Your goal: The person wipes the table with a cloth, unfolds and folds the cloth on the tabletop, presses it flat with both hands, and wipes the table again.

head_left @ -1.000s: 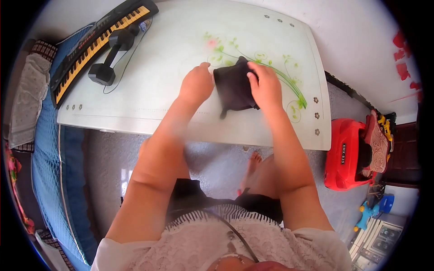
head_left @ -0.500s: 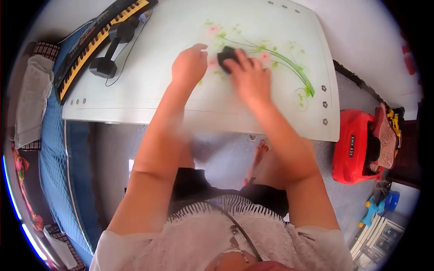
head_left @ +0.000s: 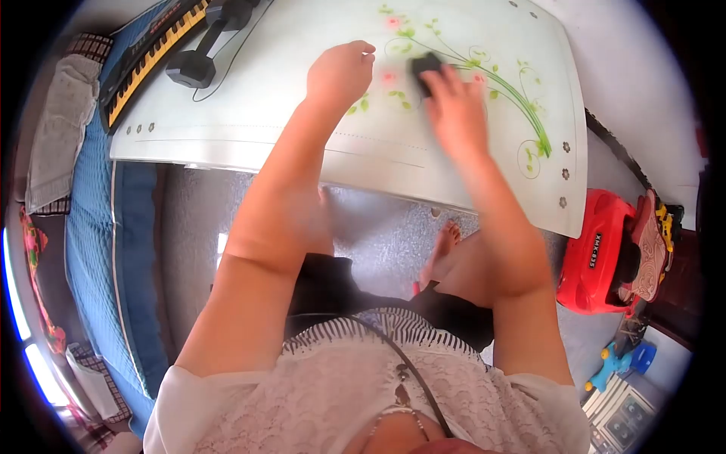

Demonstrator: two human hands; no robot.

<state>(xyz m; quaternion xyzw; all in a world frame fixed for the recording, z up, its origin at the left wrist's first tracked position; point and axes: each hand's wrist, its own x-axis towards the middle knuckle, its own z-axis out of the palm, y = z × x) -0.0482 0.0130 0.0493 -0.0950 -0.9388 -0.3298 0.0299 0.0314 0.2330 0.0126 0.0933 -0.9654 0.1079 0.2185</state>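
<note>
My right hand [head_left: 459,117] is over the glass-topped white table [head_left: 249,113], its fingers on a small black object [head_left: 426,68]. Motion blurs that object, and I cannot make out its kind. It lies against the tabletop beside a printed design of green stems and pink flowers [head_left: 503,91]. To the left, my left hand [head_left: 342,74] is closed in a loose fist above the table. Nothing shows in it, though its palm side is hidden.
A black dumbbell [head_left: 195,66] and an electronic keyboard [head_left: 144,76] lie at the table's left end, with a thin cable [head_left: 227,74] near them. Blue quilted bedding [head_left: 87,242] is at the left. On the floor to the right stands a red toy car [head_left: 588,257].
The view has shifted, so the table sits higher and farther right. My right hand still has the black object against the tabletop, and my left hand keeps its closed shape.
</note>
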